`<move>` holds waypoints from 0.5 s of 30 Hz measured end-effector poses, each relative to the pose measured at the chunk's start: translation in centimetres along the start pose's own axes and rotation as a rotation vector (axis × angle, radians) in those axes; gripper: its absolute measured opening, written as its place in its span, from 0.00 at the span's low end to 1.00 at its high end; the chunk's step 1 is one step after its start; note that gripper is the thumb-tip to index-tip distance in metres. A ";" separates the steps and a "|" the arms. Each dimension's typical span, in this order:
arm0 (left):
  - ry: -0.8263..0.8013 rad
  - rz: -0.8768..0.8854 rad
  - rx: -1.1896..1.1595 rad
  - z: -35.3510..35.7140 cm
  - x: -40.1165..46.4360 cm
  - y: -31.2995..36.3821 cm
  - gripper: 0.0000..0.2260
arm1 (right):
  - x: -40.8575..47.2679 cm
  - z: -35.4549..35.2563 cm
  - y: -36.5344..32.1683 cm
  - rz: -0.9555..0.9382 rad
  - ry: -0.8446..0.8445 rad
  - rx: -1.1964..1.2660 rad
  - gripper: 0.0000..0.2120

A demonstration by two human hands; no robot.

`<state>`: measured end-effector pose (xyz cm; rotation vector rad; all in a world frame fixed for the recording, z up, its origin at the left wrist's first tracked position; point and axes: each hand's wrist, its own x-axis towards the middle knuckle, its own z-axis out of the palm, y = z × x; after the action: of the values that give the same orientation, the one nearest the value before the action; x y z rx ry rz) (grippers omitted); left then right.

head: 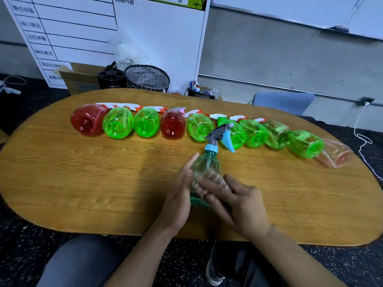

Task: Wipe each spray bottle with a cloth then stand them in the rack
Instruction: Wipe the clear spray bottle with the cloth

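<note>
we see a row of bottles [146,125] lying across the table's [83,183] far side, one bottle [204,168] upright before it.

A training or fitness room used as a work area. A large white schedule board [87,34] printed with Chinese text leans on a grey wall, above dark speckled rubber flooring [31,245]. An oval wooden worktop [83,183] stands before cardboard boxes [80,77] and storage baskets [147,78].
</note>
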<state>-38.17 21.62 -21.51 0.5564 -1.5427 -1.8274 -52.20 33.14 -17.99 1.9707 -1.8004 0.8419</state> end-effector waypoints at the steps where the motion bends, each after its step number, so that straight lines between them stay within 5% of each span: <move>1: 0.010 -0.002 0.012 0.1 0.0 0.0 0.21 | 0.7 -0.1 0.2 0.113 0.021 0.012 0.18; 6: 0.023 -0.021 0.006 -0.2 -0.2 -0.3 0.23 | 2.2 1.4 -0.1 0.395 0.085 0.094 0.21; 12: 0.019 -0.022 -0.041 -0.2 0.0 0.1 0.22 | -1.6 1.3 -1.5 -0.027 -0.023 0.072 0.19; 15: 0.004 -0.035 -0.045 0.0 -0.1 0.1 0.22 | -1.2 0.8 -0.7 -0.066 0.007 0.020 0.17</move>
<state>-38.14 21.69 -21.46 0.5690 -1.4938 -1.8811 -51.33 33.64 -19.24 2.0252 -1.7191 0.8485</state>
